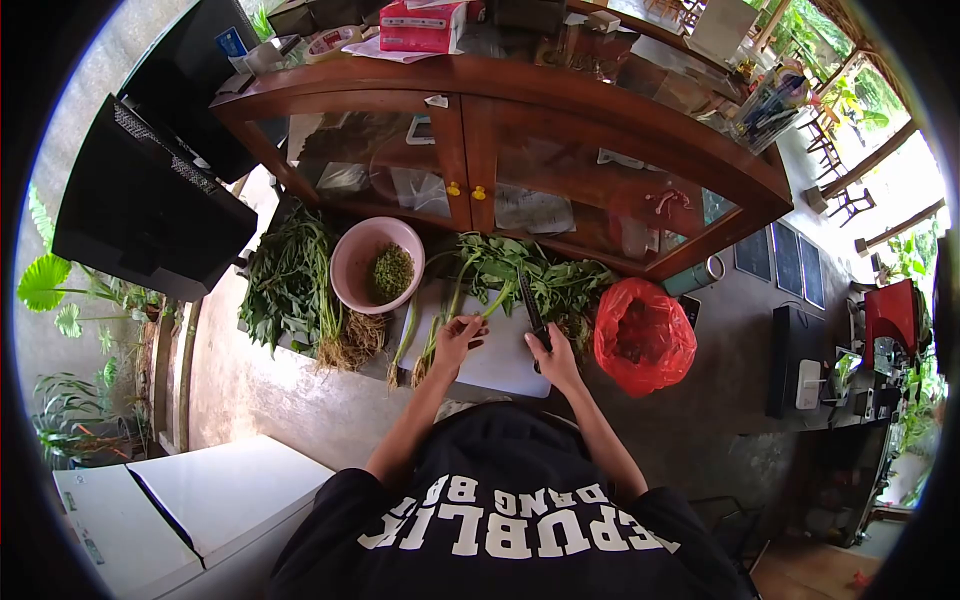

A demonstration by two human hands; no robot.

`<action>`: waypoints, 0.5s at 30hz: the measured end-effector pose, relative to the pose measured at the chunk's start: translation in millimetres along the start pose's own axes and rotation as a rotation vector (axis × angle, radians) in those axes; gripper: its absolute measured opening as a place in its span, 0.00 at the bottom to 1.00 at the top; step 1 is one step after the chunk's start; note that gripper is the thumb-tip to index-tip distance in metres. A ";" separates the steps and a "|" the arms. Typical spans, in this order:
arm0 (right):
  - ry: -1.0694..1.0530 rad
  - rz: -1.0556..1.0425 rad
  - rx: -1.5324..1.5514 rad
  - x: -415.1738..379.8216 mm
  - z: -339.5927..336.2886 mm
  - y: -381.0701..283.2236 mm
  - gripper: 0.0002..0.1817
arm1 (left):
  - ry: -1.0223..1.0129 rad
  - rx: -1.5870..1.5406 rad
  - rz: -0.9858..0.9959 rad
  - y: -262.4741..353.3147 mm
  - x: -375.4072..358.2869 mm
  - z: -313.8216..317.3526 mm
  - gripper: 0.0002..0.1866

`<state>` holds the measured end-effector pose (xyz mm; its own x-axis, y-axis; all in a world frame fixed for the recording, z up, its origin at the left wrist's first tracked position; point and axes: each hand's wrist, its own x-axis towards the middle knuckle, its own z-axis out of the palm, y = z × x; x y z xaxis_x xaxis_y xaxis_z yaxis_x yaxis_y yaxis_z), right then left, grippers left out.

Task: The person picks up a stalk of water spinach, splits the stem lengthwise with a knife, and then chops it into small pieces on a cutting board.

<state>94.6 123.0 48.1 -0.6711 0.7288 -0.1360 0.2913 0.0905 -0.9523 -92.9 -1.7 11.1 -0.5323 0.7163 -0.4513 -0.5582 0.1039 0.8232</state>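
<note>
My left hand [458, 342] is closed around a green leafy stem [497, 300] over a pale cutting board [500, 368]. In my right hand [555, 362] is a knife [530, 298], its dark blade pointing away from me beside the stem. Leafy greens [545, 272] lie across the far part of the board, and several rooted stalks [425, 345] lie by my left hand. To the left stands a pink bowl [345, 262] holding chopped green pieces [392, 273]. A bundle of greens with roots [290, 270] lies beyond it.
An open red plastic bag [645, 340] stands right of the board. Behind the greens rises a wooden cabinet [500, 85] with glass doors. A green cylindrical container [695, 276] lies near the bag. White appliance-like surfaces [225, 490] are at lower left.
</note>
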 end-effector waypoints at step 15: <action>0.037 -0.027 0.248 32.0 12.5 -69.7 0.16 | -0.210 0.121 0.029 32.3 -52.4 -15.2 0.11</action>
<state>44.4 131.5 106.7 -0.6496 0.7531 -0.1037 0.0940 -0.0558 -0.9940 -92.7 -46.4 56.1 -0.3960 0.8467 -0.3554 -0.4572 0.1538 0.8760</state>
